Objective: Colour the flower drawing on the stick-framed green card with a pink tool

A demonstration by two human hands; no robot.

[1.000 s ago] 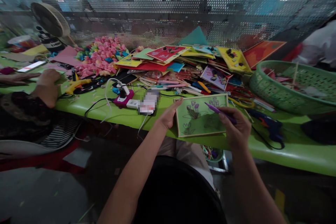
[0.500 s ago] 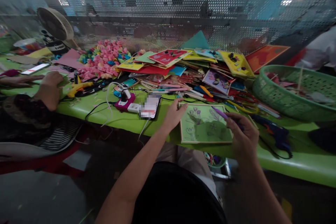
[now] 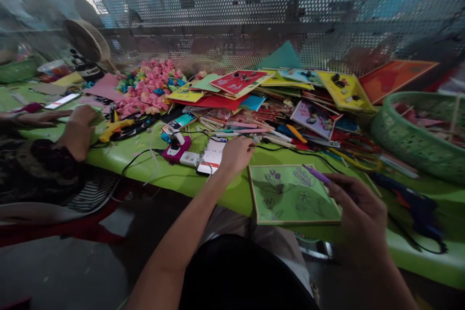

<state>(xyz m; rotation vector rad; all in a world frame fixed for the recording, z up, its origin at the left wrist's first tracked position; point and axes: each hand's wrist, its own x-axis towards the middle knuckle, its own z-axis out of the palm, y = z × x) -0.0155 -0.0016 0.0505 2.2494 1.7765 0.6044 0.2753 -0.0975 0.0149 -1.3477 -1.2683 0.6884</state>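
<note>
- The right hand (image 3: pixel 359 203) has its fingers closed round a purple pen (image 3: pixel 317 174), whose slim end points up and left over the top edge of the card; whether it touches is hard to tell.
- The left hand (image 3: pixel 237 155) is off the card, fingers bent down by the near side of the pens; whether anything is in its grip cannot be told.
- The card (image 3: pixel 286 198), green with a pale frame and drawn flowers, lies at the table's near edge, between the two forearms.
- Just left of the left hand is a lit phone (image 3: pixel 211 155), beside a magenta power strip (image 3: pixel 178 150); another phone (image 3: pixel 184 120) lies behind the strip.
- Beyond the left hand, pens (image 3: pixel 250 131) lie in a loose heap, an orange one among them.
- To the right of the right hand is a blue glue gun (image 3: pixel 416 203), with a green basket (image 3: pixel 407 131) behind it.
- Behind the pens is a pile with a red card (image 3: pixel 238 82), a yellow card (image 3: pixel 345 92) and a purple card (image 3: pixel 316 118).
- Pink paper flowers (image 3: pixel 148 89) are heaped farther left, near a co-worker's hands (image 3: pixel 80 118) on the green table (image 3: pixel 432 261).
</note>
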